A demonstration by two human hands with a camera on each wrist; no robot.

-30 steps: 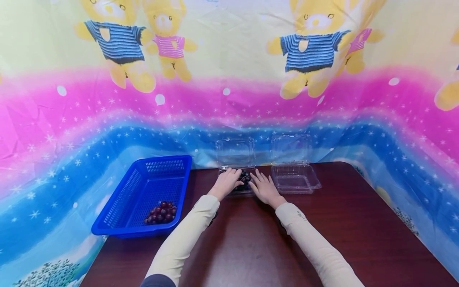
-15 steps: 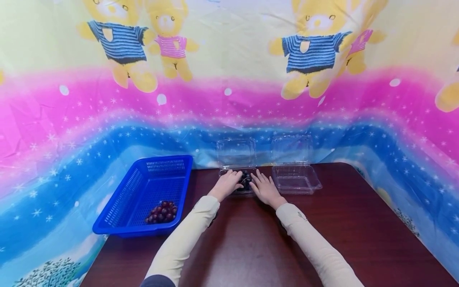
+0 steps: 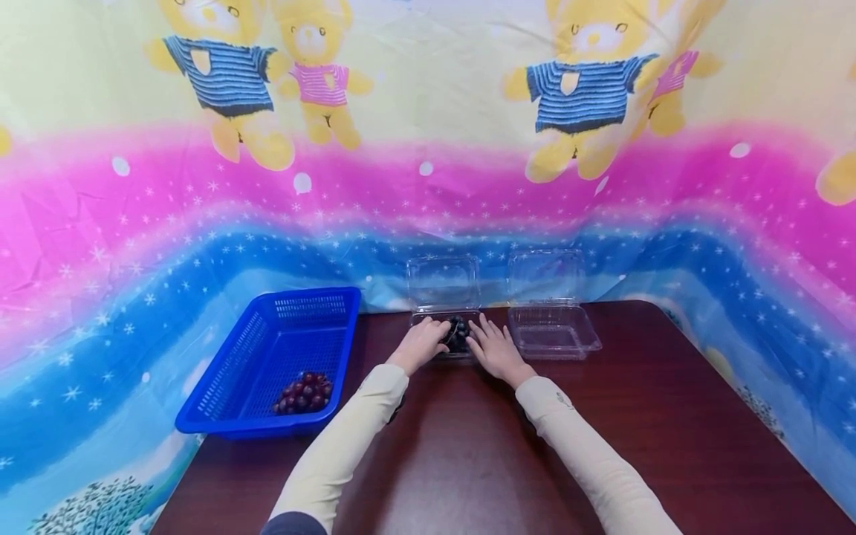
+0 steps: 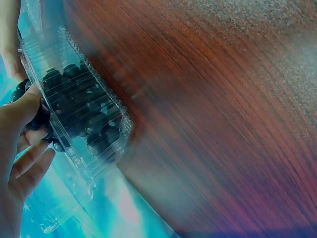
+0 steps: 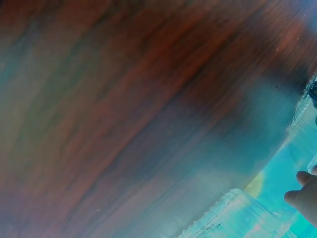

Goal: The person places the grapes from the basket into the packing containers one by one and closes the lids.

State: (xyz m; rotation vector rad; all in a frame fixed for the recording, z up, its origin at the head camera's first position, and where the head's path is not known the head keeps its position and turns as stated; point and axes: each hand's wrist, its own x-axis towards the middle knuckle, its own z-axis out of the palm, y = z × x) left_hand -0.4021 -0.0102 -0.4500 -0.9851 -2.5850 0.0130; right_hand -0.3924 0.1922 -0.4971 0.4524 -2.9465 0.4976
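A clear hinged plastic box [image 3: 443,284] stands at the far side of the table with its lid raised. Dark grapes [image 3: 458,336] fill it, and some sit above the rim in the left wrist view. My left hand [image 3: 420,346] rests over the box's left side, its thumb and fingers [image 4: 32,166] touching the grapes at the rim. On the right side, my right hand [image 3: 498,352] lies with fingers extended, their tips right at the box's edge. Only a bit of that hand [image 5: 304,196] enters the right wrist view.
A second clear box [image 3: 558,340], lid up, stands to the right with nothing in it. At left, a blue plastic basket [image 3: 237,429] holds a bunch of reddish grapes [image 3: 304,394]. Behind the brown table [image 3: 461,461] hangs a bear-print cloth [image 3: 428,200].
Both hands stay at the box with almost no movement. The gap between them shows slightly more of the dark grapes. The whole view shifts a little.
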